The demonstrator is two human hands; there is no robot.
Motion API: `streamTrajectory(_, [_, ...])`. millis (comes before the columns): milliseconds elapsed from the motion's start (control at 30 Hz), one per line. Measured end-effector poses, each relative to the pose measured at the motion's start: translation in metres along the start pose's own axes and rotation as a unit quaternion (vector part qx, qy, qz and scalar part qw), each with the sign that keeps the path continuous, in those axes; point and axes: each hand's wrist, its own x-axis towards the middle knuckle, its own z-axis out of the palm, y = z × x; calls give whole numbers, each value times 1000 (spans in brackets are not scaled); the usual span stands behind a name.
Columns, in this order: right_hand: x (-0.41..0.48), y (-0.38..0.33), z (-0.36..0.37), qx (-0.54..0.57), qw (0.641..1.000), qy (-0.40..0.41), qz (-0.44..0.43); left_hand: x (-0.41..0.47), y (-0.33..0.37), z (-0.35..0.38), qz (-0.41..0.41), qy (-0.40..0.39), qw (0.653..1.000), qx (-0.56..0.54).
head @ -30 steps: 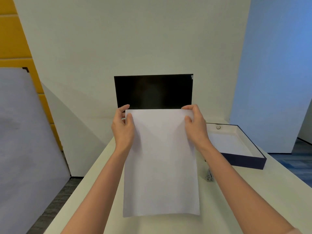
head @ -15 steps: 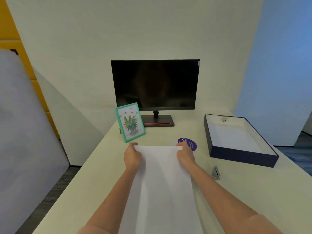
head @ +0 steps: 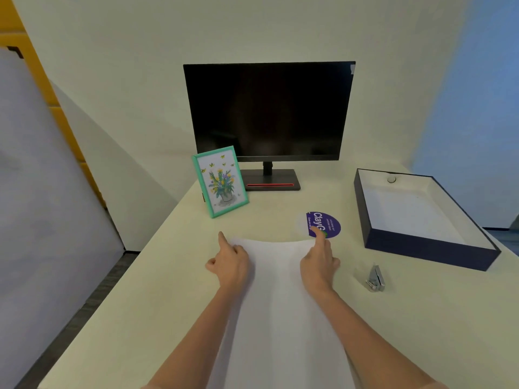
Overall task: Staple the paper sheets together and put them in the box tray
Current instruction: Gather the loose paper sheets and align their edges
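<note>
Squaring up the papers on the desk

The paper sheets (head: 280, 290) are lying flat on the desk (head: 140, 304), right in front of the person. The left hand (head: 230, 265) and the right hand (head: 318, 265) are each resting on a top corner, fingers loosely curled with 1 finger pointing out, pressing and not gripping. The stapler (head: 375, 277) is sitting at 3 o'clock from the papers, untouched. The box tray (head: 429, 251) is waiting at 2 o'clock. I think the edges should be lined up first, with 1 hand holding them down while the other is reaching for the stapler.
</note>
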Motion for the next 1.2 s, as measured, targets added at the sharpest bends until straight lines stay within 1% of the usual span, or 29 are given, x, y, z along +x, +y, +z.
streamTrajectory(100, [0,1,-1,4,1000,3,-3,-1,-1,-1,-26,14,999,11])
streamTrajectory(233, [-2,1,-3,19,1000,-1,-8,-3,-4,-1,-16,42,999,-14])
streamTrajectory(333, [-2,2,-1,18,1000,-9,-17,-5,-7,2,5,38,999,-23])
streamTrajectory(433, [-2,5,0,6,1000,-12,-25,-6,-9,3,56,30,996,-57])
streamTrajectory(500, [-2,6,0,9,1000,-12,-24,-2,-12,4,85,15,995,-56])
streamTrajectory(733, [3,3,-1,4,1000,-19,2,2,-7,-4,110,-4,991,-73])
streamTrajectory(867, [4,3,0,-2,1000,-21,6,2,-6,-6,107,0,991,-81])
streamTrajectory(933, [3,3,0,-3,1000,-19,4,2,-6,-5,100,2,993,-67])
streamTrajectory(1033, [1,2,0,-3,1000,-14,-2,2,-10,-7,63,14,998,-29])
streamTrajectory(1100, [0,1,-1,-1,1000,-11,-6,2,-14,-8,34,20,999,-28])
streamTrajectory(1200, [-1,3,-2,-2,1000,-17,-13,2,-15,-7,13,27,999,-43])
